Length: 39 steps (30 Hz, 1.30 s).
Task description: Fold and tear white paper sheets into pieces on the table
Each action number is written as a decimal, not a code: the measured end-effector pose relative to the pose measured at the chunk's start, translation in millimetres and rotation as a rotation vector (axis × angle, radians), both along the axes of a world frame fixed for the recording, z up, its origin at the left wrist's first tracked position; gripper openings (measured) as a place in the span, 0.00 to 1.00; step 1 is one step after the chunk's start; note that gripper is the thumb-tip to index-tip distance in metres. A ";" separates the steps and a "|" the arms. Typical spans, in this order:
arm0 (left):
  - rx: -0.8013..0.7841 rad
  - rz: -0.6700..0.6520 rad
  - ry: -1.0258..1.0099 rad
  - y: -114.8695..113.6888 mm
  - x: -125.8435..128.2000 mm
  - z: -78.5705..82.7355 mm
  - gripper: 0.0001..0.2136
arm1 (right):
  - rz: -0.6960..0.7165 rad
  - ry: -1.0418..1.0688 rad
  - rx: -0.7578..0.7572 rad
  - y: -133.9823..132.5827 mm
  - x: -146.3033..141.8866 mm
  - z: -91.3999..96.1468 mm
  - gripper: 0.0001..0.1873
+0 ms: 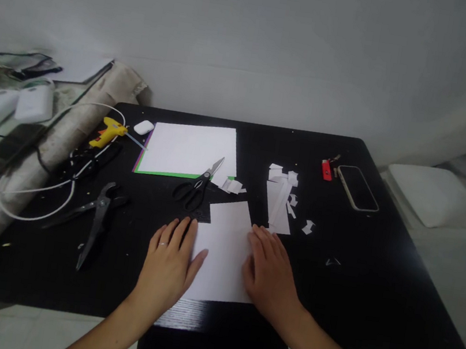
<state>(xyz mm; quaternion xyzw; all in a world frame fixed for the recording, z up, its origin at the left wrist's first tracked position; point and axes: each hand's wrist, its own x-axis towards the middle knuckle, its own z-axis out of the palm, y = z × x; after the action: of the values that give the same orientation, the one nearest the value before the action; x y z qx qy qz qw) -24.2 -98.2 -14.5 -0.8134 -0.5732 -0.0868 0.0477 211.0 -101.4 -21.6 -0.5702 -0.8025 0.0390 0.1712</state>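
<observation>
A sheet of white paper (223, 266) lies flat near the front of the black table, its far end cut narrower than the rest. My left hand (170, 258) rests palm down at the paper's left edge, fingers stretched forward and thumb on the sheet. On the opposite edge lies my right hand (269, 267), also palm down with its fingers extended. Beyond the paper, black-handled scissors (200, 184) lie partly over a stack of sheets (191, 148), white on top with coloured edges below. White paper scraps (279, 202) are scattered to the right.
On the left are pliers (101, 207), a yellow glue gun (108, 132), a white cable (33, 219) and a small white case (143, 127). A phone (357, 188) and a red lighter (326, 170) lie at the right. A wall (252, 43) stands behind the black table (362, 304).
</observation>
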 end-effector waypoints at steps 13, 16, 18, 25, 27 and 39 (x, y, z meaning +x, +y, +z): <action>0.005 0.032 -0.051 -2.9 0.0 -5.8 0.26 | 0.256 0.102 -0.119 10.5 -52.4 5.2 0.27; 0.005 0.031 -0.056 -3.2 -0.1 -6.5 0.27 | 0.192 0.135 -0.103 9.4 -46.8 4.3 0.25; 0.008 0.032 -0.056 -3.2 0.0 -6.6 0.27 | 0.151 0.131 -0.084 8.1 -36.9 3.8 0.23; 0.003 0.025 -0.054 -2.1 0.4 -4.5 0.27 | 0.045 0.043 -0.069 3.0 11.9 3.8 0.23; 0.003 0.024 -0.048 -1.6 0.4 -4.4 0.27 | 0.028 0.040 -0.072 2.3 20.9 4.4 0.24; 0.018 0.021 -0.045 -1.5 -2.2 -3.7 0.26 | 0.003 0.031 -0.039 -0.2 23.9 -3.1 0.24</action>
<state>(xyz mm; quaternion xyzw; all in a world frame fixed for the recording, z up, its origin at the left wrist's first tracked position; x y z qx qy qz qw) -26.4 -99.7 -18.2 -0.8048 -0.5817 -0.1099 0.0429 234.9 -101.6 -24.7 -0.5717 -0.7996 0.0639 0.1725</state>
